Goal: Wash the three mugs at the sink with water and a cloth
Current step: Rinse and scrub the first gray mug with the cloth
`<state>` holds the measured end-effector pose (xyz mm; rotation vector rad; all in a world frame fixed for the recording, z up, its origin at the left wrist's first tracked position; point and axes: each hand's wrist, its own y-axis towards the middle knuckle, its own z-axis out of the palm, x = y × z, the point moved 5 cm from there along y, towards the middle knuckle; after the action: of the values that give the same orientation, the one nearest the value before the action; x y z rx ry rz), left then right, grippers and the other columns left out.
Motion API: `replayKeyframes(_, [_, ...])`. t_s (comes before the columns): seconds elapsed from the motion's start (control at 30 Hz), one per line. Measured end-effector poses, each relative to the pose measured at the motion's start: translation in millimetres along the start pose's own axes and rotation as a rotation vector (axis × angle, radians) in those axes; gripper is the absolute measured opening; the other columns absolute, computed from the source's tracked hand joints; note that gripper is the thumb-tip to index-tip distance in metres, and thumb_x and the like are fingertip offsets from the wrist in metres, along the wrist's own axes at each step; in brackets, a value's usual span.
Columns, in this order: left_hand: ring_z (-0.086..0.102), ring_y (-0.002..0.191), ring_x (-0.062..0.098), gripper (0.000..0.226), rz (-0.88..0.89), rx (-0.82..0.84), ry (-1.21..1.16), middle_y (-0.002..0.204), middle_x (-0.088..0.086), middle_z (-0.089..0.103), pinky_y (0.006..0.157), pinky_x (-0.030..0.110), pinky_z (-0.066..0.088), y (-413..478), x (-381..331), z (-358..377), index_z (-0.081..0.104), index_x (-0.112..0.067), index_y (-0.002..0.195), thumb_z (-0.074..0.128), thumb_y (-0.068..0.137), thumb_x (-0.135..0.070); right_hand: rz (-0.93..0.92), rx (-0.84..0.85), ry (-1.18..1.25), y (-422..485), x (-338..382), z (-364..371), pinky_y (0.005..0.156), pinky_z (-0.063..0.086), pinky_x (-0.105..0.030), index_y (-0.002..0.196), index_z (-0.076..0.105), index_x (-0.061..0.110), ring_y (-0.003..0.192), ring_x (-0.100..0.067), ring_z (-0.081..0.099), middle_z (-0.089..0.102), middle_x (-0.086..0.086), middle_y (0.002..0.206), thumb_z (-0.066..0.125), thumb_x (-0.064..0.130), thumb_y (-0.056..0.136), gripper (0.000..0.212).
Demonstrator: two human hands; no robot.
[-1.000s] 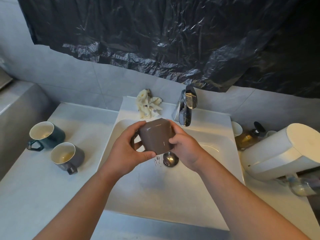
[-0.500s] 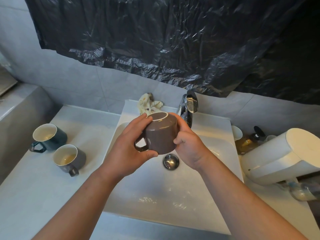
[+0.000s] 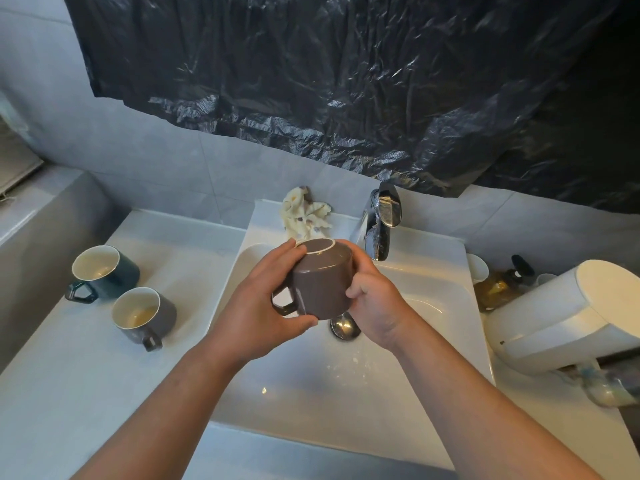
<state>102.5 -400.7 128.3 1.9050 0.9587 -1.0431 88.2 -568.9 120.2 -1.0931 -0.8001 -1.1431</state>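
A brown mug (image 3: 323, 280) is held upside down over the white sink (image 3: 433, 341), its pale base ring facing up and its handle pointing left. My left hand (image 3: 266, 306) grips its left side by the handle. My right hand (image 3: 375, 303) grips its right side. On the counter to the left stand a dark green mug (image 3: 104, 273) and a grey mug (image 3: 143, 315), both upright with residue inside. A crumpled cream cloth (image 3: 304, 216) lies on the sink's back ledge, left of the chrome tap (image 3: 381, 226). No water runs from the tap.
The chrome drain plug (image 3: 343, 327) sits just below the mug. At the right stand an amber pump bottle (image 3: 498, 284), a small white cup (image 3: 476, 268) and a big white appliance (image 3: 568, 313) lying on its side. Black plastic sheeting (image 3: 346, 81) covers the wall above.
Both hands have turned the brown mug and lifted it slightly, so its base ring now faces up. My head view has shifted downward a little.
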Motion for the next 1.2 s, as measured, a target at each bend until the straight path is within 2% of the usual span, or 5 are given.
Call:
replayKeyframes(0.27, [0.055,0.111,0.0,0.111,-0.142,-0.016,0.296,0.131,-0.032,0.043,0.081,0.021,0.054,2.1,10.8,-15.3,0.037,-0.039,0.147,0.088,0.049,-0.049,0.077,0.021,-0.152,8.5,-9.7,8.5,0.087,0.052,-0.039,0.126,0.062,0.019,0.105,-0.024,0.06,0.067,-0.009,0.115,0.046,0.015,0.071,0.058])
replayKeyframes(0.43, [0.069,0.076,0.008,0.058,-0.427,-0.173,-0.216,0.094,-0.011,0.071,0.058,0.025,0.056,0.8,42.4,-22.8,0.063,-0.038,0.101,0.078,0.045,-0.045,0.239,-0.002,-0.189,31.6,-14.8,8.7,0.091,0.054,-0.043,0.121,0.064,0.016,0.103,-0.029,0.065,0.07,-0.014,0.113,0.036,0.036,0.105,0.038])
replayKeyframes(0.73, [0.07,0.071,0.022,0.06,-0.651,-0.363,-0.568,0.076,0.005,0.073,0.086,0.049,0.06,7.2,105.4,-52.7,0.066,-0.009,0.092,0.074,0.047,-0.049,-0.356,-0.317,-1.293,133.6,-12.6,9.0,0.102,0.043,-0.037,0.124,0.063,0.008,0.121,-0.031,0.054,0.059,-0.01,0.132,0.056,0.013,0.093,0.033])
replayKeyframes(0.9, [0.071,0.066,0.019,0.066,-0.62,-0.382,-0.551,0.069,-0.002,0.069,0.091,0.052,0.059,16.9,119.9,-57.2,0.065,-0.007,0.098,0.075,0.048,-0.049,-0.225,-0.432,-1.399,187.2,-24.5,5.0,0.11,0.033,-0.039,0.153,0.026,0.01,0.135,-0.036,0.04,0.041,-0.016,0.151,0.054,0.031,0.097,0.066])
replayKeyframes(1.2, [0.075,0.08,0.019,0.073,-0.625,-0.41,-0.565,0.092,0.011,0.077,0.089,0.048,0.059,0.1,122.6,-44.0,0.068,-0.007,0.108,0.075,0.051,-0.052,-0.229,-0.435,-0.859,110.2,-40.0,-4.2,0.056,0.041,-0.028,0.074,0.062,0.022,0.065,-0.012,0.055,0.064,0.004,0.07,0.059,0.026,0.09,0.017])
